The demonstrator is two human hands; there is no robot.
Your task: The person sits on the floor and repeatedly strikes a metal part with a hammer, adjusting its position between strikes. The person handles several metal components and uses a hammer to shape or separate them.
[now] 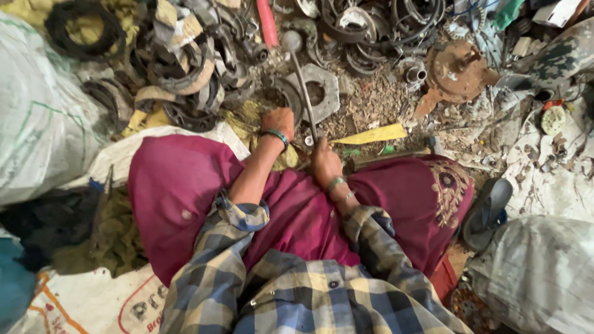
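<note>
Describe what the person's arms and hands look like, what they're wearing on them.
Both arms wear a checked shirt in blue, grey and cream, sleeves rolled up to about the elbow. The left hand is bare, with a green bangle at the wrist. The right hand is bare too, with greenish bangles on its wrist.

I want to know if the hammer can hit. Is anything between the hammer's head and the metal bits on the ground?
Nothing visible blocks it. The right hand grips the hammer by its handle, with the head raised over the scrap pile. The left hand rests on scrap beside the flat metal plate, left of the handle.
</note>
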